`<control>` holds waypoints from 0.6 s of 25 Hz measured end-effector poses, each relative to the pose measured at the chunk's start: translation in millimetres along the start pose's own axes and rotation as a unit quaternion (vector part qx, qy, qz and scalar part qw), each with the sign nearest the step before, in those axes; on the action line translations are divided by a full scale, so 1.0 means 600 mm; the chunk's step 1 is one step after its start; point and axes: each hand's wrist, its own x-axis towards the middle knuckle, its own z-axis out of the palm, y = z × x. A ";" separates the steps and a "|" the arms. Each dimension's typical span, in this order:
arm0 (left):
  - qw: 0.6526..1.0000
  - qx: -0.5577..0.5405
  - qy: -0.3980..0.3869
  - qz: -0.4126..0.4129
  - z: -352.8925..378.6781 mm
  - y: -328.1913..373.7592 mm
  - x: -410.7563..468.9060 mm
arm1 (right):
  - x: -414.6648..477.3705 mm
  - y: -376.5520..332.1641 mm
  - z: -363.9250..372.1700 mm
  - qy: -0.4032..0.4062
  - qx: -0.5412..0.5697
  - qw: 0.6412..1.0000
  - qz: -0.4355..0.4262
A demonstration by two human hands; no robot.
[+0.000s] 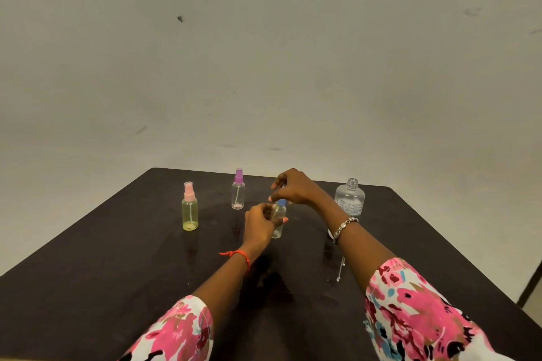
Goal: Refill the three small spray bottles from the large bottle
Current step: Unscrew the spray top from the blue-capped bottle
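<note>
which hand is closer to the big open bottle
Right. The right hand pinches the top of the blue-capped bottle, just left of the large bottle; the left hand holds that small bottle's body, farther left.

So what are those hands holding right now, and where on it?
Both hold the blue-topped spray bottle: the left hand grips its clear body, and the right hand pinches its spray top from above.
</note>
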 end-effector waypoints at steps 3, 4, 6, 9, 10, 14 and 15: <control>1.000 0.004 0.000 0.010 -0.001 0.000 -0.001 | 0.005 0.007 0.005 0.032 -0.001 0.999 0.022; 1.000 0.004 0.001 0.012 -0.001 0.000 -0.002 | 0.008 0.010 0.006 0.035 -0.004 0.999 0.029; 1.000 0.004 0.001 0.007 -0.002 -0.001 -0.001 | 0.010 0.009 0.004 0.031 -0.002 0.999 0.038; 1.000 0.008 -0.002 -0.003 -0.003 -0.002 0.001 | 0.007 0.003 -0.005 0.048 0.017 0.998 0.034; 1.000 0.013 -0.001 -0.005 -0.003 -0.004 0.001 | 0.005 0.001 -0.010 0.056 0.029 0.997 0.034; 0.999 0.029 0.007 -0.014 -0.011 -0.019 0.006 | -0.001 0.005 -0.027 0.122 0.105 0.986 0.044; 0.999 0.025 0.013 -0.018 -0.015 -0.023 0.008 | 0.000 0.010 -0.031 0.153 0.136 0.977 0.052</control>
